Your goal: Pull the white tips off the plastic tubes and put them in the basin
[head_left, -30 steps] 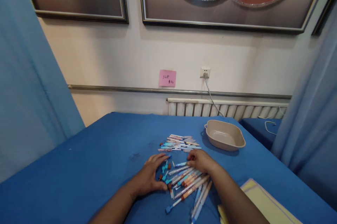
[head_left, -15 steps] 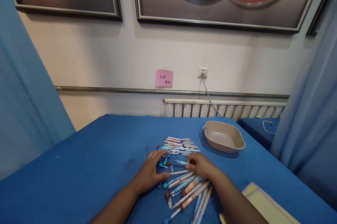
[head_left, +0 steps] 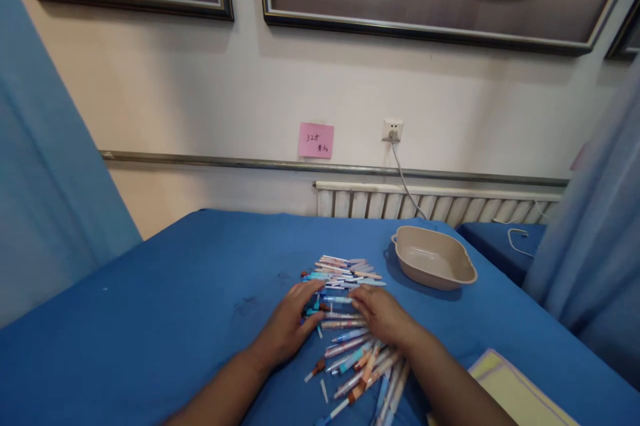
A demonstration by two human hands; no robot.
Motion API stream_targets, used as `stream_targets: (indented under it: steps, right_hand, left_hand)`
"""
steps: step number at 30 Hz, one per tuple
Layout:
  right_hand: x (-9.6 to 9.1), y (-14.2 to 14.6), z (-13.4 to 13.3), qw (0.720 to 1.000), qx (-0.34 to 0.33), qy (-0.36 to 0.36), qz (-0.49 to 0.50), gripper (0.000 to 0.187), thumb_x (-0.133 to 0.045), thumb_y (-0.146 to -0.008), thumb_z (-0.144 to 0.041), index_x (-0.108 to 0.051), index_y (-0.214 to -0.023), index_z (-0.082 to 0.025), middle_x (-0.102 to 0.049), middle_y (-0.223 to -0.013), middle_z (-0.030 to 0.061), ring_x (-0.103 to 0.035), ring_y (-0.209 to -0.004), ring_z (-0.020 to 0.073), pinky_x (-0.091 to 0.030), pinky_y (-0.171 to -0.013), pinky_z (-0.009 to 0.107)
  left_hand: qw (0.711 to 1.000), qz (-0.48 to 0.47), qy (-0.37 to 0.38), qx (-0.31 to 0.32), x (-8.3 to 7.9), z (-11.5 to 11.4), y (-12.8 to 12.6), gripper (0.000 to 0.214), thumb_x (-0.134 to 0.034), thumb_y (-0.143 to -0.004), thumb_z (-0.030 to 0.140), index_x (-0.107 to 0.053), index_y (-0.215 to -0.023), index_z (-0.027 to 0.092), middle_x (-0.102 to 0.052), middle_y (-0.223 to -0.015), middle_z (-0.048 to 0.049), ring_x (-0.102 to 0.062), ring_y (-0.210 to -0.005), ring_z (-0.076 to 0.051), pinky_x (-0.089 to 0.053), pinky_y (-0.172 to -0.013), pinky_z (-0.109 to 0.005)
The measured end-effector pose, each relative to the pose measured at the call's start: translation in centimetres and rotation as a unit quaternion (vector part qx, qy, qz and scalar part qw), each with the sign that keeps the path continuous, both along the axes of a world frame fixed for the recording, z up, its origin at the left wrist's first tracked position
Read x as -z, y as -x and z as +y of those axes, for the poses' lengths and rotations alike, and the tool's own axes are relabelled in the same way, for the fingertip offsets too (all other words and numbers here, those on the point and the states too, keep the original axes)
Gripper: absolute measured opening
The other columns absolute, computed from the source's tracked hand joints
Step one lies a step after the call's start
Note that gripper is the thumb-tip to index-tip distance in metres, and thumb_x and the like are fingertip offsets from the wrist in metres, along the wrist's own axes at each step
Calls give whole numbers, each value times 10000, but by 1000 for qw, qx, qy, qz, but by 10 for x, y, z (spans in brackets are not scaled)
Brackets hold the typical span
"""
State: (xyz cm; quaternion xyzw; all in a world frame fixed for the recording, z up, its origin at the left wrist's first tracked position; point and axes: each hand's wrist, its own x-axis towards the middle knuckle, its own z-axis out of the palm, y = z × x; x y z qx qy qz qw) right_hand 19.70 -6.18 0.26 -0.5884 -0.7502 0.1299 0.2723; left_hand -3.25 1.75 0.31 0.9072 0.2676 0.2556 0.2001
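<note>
On the cloth (head_left: 200, 293), left hand (head_left: 295, 316): thumb and fingers parted in a loose curve around small parts.
Small parts (head_left: 315, 308): teal and brown, probably light and rigid; best pinched singly with fingertips.
Pens (head_left: 345, 324): fanned between the hands, with a row beyond; likely light, stiff, smooth, apt to roll; grip mid-barrel.
Right hand (head_left: 383, 313): fingers narrow, holding a pale blue pen (head_left: 337, 299) by its right end.
Tray (head_left: 417, 273): just beyond, at right.

Dim, soft room light; white glare spot on framed picture (head_left: 425, 9); shadow beside basin (head_left: 431, 261); pens (head_left: 343, 324) slightly blurred.
</note>
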Motion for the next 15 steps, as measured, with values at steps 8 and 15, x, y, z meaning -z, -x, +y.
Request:
stream_targets:
  steps: [8, 15]
  right_hand:
    - [4, 19, -1, 999, -11, -4, 34, 180, -508, -838, -216, -620, -978, -222, -661, -933, 21, -586, -882, 162, -405, -779, 232]
    - [3, 18, 2, 998, 31, 3, 63, 81, -540, -815, -193, -596, -873, -204, -652, -843, 8, -581, -802, 148, -401, -724, 219]
  left_hand:
    - [1000, -14, 1, 13, -6, -14, -14, 181, -502, -867, 258, -565, -1033, 223, -614, -1020, -43, -541, -970, -190, -424, -873, -313]
    - [999, 47, -20, 7, -9, -10, -25, 274, -362, -930, 336, -587, -857, 198, -604, -846, -44, -546, -841, -193, -422, -748, -297]
